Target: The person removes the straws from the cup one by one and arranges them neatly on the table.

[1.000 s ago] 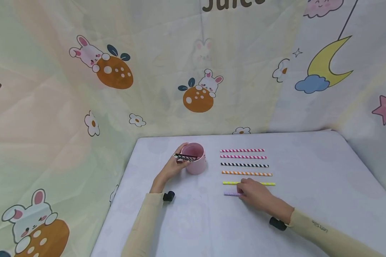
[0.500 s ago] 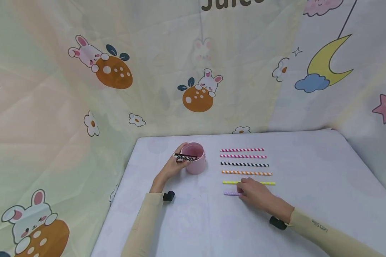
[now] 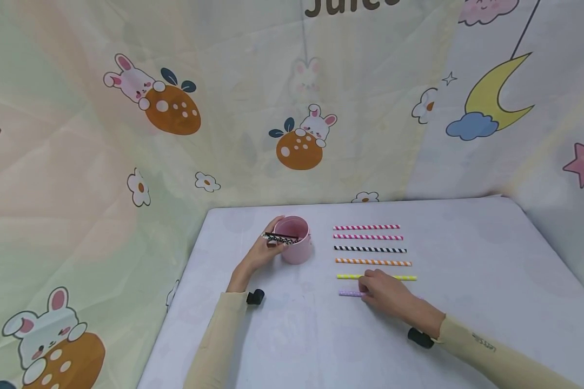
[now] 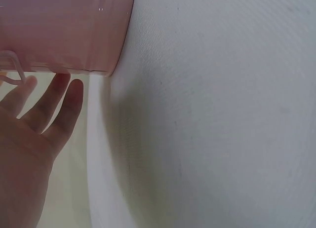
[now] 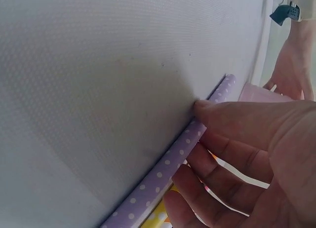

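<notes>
At the left, my left hand [image 3: 261, 254] grips a pink bucket-like cup [image 3: 298, 254] that stands on the table, thumb and fingers on opposite sides of its wall. Black-and-white patterned straws [image 3: 279, 237] lean out of the cup over that hand. In the left wrist view, fingertips touch the cup's side [image 4: 59, 35] by a small wire handle. Nearer the front right, my right hand [image 3: 388, 292] pinches a purple polka-dot paper straw [image 5: 163, 176] between thumb and fingers, close on the tabletop. A yellow straw [image 3: 406, 278] passes just behind these fingers, partly hidden by them.
Beyond the yellow straw lie orange-striped [image 3: 373, 262], black-striped [image 3: 370, 249] and several pink-striped straws [image 3: 368, 237], roughly parallel. A white cloth covers the table [image 3: 472, 259]. A printed curtain [image 3: 243, 108] hangs behind and at both sides.
</notes>
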The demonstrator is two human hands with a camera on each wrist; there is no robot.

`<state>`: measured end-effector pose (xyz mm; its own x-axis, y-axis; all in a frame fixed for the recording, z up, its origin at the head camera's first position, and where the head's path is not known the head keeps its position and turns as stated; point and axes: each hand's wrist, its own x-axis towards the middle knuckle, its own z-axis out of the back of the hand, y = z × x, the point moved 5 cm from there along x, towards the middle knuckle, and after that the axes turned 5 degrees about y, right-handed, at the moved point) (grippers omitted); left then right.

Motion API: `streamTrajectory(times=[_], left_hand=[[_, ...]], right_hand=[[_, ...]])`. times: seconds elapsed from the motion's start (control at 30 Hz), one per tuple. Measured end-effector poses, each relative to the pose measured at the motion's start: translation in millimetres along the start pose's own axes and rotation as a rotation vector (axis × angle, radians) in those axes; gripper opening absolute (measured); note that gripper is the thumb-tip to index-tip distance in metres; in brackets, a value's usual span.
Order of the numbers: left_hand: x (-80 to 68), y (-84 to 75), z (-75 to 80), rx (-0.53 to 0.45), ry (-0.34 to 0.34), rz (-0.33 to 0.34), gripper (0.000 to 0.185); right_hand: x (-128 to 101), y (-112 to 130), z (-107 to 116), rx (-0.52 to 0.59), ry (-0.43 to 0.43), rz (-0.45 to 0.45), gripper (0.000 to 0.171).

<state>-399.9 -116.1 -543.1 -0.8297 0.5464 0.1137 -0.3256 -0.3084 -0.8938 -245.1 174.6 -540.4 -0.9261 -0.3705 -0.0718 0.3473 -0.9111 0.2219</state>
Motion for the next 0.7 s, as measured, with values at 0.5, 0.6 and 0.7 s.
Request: streamTrajectory(times=[0.5,0.6,0.7], left_hand=[[1.4,-5.3,0.6,-0.019,0.021,-0.004,0.083],[-2.5,-16.9,1.7,-0.027,0.039,-0.001,0.082],[-6.3,-27.1,2.5,-0.027,0.055,-0.005,0.081]], right_hand=[[5,6,25,0.048,0.002,0.073,0.024],[8,8,32,0.053,-0.001,0.074,0.026],[11,10,37,0.06,0.009,0.056,0.028]])
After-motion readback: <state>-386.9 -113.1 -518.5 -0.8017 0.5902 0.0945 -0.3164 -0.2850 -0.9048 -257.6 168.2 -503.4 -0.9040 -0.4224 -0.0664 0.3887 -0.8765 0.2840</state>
